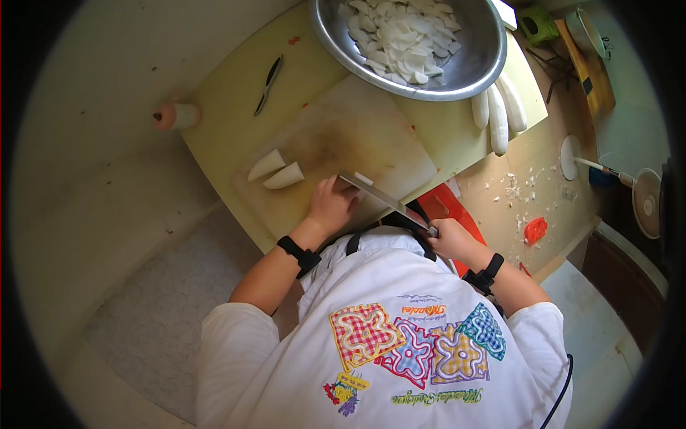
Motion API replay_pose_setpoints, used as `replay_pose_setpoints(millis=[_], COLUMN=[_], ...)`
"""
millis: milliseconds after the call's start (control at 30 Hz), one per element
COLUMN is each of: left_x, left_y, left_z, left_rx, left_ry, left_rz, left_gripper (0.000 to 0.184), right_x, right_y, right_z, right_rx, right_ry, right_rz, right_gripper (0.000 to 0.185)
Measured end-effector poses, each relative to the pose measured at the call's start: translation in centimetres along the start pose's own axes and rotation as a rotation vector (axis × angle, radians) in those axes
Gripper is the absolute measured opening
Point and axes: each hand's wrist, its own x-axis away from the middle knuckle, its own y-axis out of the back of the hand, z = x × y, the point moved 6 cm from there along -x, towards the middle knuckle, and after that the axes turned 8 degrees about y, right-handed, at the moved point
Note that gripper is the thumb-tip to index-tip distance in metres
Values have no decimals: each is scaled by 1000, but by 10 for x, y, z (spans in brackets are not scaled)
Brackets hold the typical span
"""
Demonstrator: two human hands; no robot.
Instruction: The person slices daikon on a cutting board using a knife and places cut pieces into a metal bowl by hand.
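Note:
My right hand [450, 239] grips the handle of a kitchen knife [386, 200], its broad blade slanting across the near edge of the cutting board [400, 154]. Close against the blade, my left hand [334, 205] has its fingers curled down on a white radish piece, mostly hidden beneath them. A thin white slice [363, 179] lies on the blade's far side. Two cut radish pieces [284, 176] rest on the board to the left. Beyond the board stands a large metal bowl [457, 89] holding many white slices [407, 39].
Peeled whole white radishes [498, 118] lie right of the bowl. A black-and-silver tool [269, 84], perhaps a peeler, lies at the table's left, near a pink-capped bottle [175, 116]. Scraps and a red plastic bag [535, 230] are on the floor, with a fan [647, 204] beyond.

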Motion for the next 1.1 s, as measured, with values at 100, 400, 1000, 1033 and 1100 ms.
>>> replay_pose_setpoints(millis=[100, 400, 1000, 1033, 1100], left_x=[0, 5, 8, 11, 23], left_y=[1, -5, -2, -6, -9], left_z=[-1, 4, 12, 19, 44], left_rx=[-2, -22, 235, 325, 438], left_ry=[1, 62, 168, 231, 368], left_rz=[-5, 32, -90, -84, -206], left_gripper=[29, 29, 24, 27, 23], right_x=[-1, -26, -35, -33, -24], right_y=[0, -6, 7, 10, 25], right_z=[1, 14, 11, 12, 20], right_rx=[43, 22, -9, -9, 208], right_ry=[11, -35, 99, 109, 208], right_rz=[-7, 26, -143, -151, -256], right_gripper=[33, 33, 37, 37, 36])
